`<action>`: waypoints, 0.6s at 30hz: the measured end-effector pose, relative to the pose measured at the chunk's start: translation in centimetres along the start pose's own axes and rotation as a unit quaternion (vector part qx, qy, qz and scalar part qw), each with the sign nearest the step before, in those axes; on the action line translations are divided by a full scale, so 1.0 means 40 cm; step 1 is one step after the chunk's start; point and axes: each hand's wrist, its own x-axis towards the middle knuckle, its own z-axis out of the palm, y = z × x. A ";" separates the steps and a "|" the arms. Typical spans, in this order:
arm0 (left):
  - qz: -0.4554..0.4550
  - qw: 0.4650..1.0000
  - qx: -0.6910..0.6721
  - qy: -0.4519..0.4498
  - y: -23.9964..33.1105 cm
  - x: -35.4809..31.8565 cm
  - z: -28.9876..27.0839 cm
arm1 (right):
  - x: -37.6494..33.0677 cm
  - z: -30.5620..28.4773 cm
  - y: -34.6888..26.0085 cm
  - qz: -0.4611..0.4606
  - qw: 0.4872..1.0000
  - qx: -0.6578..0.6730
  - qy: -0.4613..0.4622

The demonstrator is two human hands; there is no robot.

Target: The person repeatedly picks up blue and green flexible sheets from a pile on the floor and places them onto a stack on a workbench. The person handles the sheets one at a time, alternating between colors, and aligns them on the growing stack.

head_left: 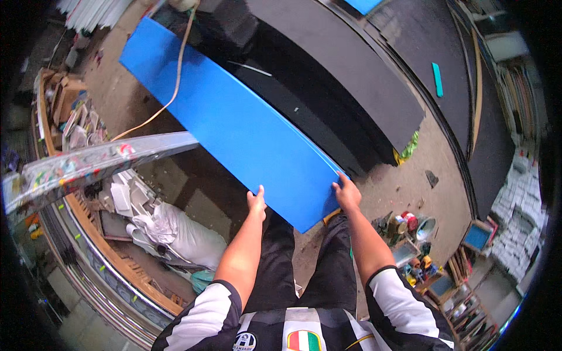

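Blue board (234, 126), a long flat panel, runs from upper left of the frame down to centre, near end held at the person's knees. Left hand (256, 202) grips the near left corner, fingers curled round the edge; right hand (348, 193) clamps the near right corner, fingers on top. Far end lies against black sheets (345, 76) stacked upper centre. Judged stiff and smooth, likely fairly light for its length but unwieldy; slick face, so edges and corners are the sound hold, two hands apart as here. A tan cord (175, 82) crosses its far part and could snag.

Head view, packages and labels: white filled sack (178, 234) lower left; paint-spattered plank (88, 164) at left; small paint tins and jars (410, 225) lower right on the dirt floor; blue-faced framed panels (477, 236) right; teal strip (437, 79) upper right on a black sheet. No readable signs.
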 end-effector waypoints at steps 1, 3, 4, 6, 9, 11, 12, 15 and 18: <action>-0.014 1.000 0.025 0.012 -0.010 -0.035 0.011 | 0.010 0.008 -0.007 -0.001 1.000 -0.008 -0.002; -0.005 0.999 0.038 0.009 -0.078 -0.018 0.016 | 0.018 0.013 -0.007 0.004 1.000 0.001 0.002; -0.006 0.999 0.046 0.004 -0.097 0.013 0.013 | 0.028 0.006 -0.010 0.009 1.000 0.021 0.003; 0.000 0.996 0.081 0.029 -0.133 0.038 0.009 | 0.041 0.005 0.006 0.021 0.998 0.059 0.002; 0.023 0.989 0.125 0.076 -0.116 0.039 0.025 | 0.081 0.046 0.078 -0.071 0.987 0.137 0.045; 0.021 0.992 0.113 0.059 -0.116 0.061 0.008 | 0.089 0.062 0.094 -0.094 0.981 0.154 0.067; 0.033 0.989 0.120 0.074 -0.107 0.060 0.014 | 0.093 0.066 0.096 -0.101 0.980 0.154 0.075; -0.005 0.993 0.101 0.053 -0.092 0.023 0.018 | 0.078 0.067 0.105 -0.101 0.985 0.105 0.095; -0.131 0.980 0.142 -0.038 -0.136 0.019 0.022 | 0.052 0.074 0.100 -0.057 0.988 0.070 0.125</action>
